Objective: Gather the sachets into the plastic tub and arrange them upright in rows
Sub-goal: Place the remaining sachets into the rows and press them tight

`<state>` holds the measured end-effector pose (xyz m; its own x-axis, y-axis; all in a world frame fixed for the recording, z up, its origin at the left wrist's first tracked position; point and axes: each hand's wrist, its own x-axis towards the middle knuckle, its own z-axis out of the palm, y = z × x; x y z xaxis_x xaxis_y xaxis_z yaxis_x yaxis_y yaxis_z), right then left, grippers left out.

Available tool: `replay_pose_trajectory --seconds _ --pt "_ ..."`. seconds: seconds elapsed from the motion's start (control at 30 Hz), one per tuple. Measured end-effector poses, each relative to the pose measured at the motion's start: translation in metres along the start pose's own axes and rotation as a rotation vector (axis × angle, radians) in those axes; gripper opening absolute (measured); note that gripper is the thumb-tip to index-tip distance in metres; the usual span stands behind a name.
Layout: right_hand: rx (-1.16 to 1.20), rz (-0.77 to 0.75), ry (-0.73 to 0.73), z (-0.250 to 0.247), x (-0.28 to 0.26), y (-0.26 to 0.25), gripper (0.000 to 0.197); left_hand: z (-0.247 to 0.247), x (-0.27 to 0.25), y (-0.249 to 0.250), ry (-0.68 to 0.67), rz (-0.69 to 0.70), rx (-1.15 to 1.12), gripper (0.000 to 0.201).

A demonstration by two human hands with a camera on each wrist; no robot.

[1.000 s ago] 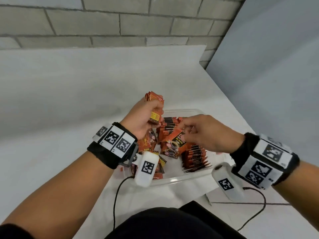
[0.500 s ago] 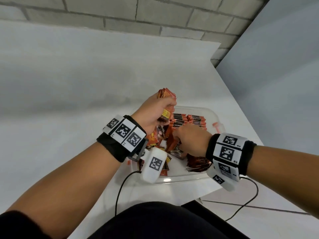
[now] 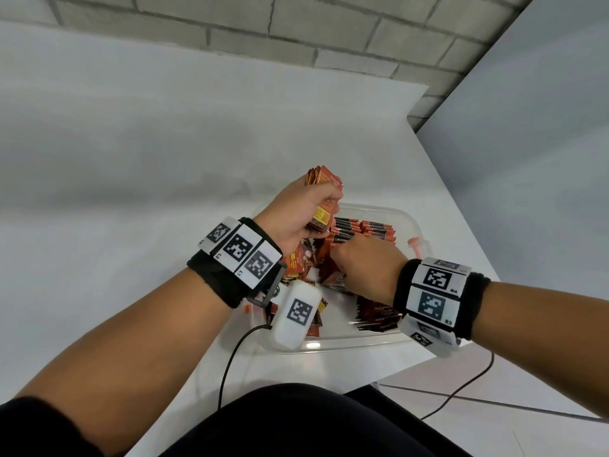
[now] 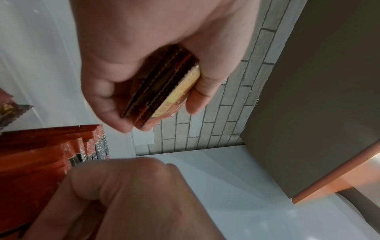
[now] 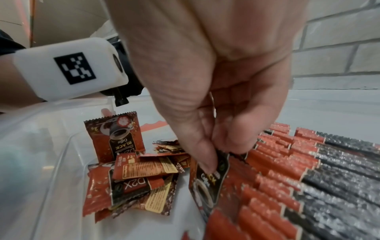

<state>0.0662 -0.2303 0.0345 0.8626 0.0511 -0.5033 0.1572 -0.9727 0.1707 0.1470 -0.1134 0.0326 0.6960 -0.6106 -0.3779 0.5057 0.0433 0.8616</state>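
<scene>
While the clear plastic tub (image 3: 379,343) sits at the near corner of the white table (image 3: 164,159), both hands are working right over it. Left hand (image 3: 296,214) is up above the tub's far-left rim, fingers and thumb curled tight round a small stack of sachets (image 3: 324,179), and the left wrist view shows it nicely: serrated edges of the stack squeezed between thumb and fingers. Right hand (image 3: 365,262) is down inside the tub, knuckles up, and the right wrist view catches thumb and fingertips (image 5: 207,164) pinching the top edge of one sachet (image 5: 209,183), which stands upright against the near-left end of the rows (image 5: 298,170). Those rows fill the tub's far and right side, sachets packed on edge, red and black crimped tops lined up one behind another. Over on the tub's left side lies a loose heap of sachets (image 5: 133,183), flat and overlapping on the tub floor, some face up, some showing their printed backs. One more sachet (image 5: 116,138) leans upright behind that heap, close to the tub's wall. An orange clip (image 3: 416,246) shows on the tub's right rim. Beyond the tub and table, a grey block wall (image 3: 296,24).
</scene>
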Motion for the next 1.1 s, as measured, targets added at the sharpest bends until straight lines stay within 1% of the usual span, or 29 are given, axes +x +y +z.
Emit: replay_pose_trajectory --seconds 0.1,0.47,0.53,0.63,0.7,0.73,0.8,0.9,1.0,1.03,1.1 --pt "0.013 0.005 0.005 0.001 0.001 0.002 0.038 0.001 -0.001 0.001 -0.001 -0.001 -0.003 0.003" --pt "0.014 0.011 0.035 -0.002 -0.008 0.004 0.038 0.001 -0.003 0.0 -0.015 -0.006 -0.015 0.003" --pt "0.026 0.019 0.049 0.0 -0.008 0.005 0.033 0.001 -0.002 -0.001 -0.018 -0.005 -0.022 0.002" --pt "0.062 0.047 0.074 -0.005 -0.01 0.008 0.017 0.001 -0.003 -0.002 -0.031 -0.015 -0.062 0.002" --pt "0.111 0.099 0.125 -0.014 -0.013 0.015 0.008 0.002 -0.004 -0.002 -0.044 -0.03 -0.091 0.001" --pt "0.151 0.135 0.166 -0.02 -0.015 0.02 0.009 0.002 -0.004 -0.002 -0.053 -0.039 -0.1 0.003" --pt "0.307 0.202 0.27 -0.031 -0.02 0.032 0.01 0.003 -0.004 -0.003 -0.076 -0.045 -0.1 0.011" --pt "0.724 0.251 0.413 -0.038 -0.029 0.046 0.017 0.006 -0.005 -0.003 -0.127 -0.037 -0.044 0.02" --pt "1.106 0.234 0.43 -0.034 -0.039 0.046 0.026 0.009 -0.008 -0.005 -0.192 -0.04 -0.006 0.029" --pt "1.207 0.221 0.428 -0.03 -0.041 0.044 0.027 0.01 -0.008 -0.007 -0.21 -0.041 -0.002 0.033" --pt "1.332 0.202 0.451 -0.023 -0.045 0.043 0.029 0.013 -0.01 -0.009 -0.245 -0.04 -0.006 0.035"
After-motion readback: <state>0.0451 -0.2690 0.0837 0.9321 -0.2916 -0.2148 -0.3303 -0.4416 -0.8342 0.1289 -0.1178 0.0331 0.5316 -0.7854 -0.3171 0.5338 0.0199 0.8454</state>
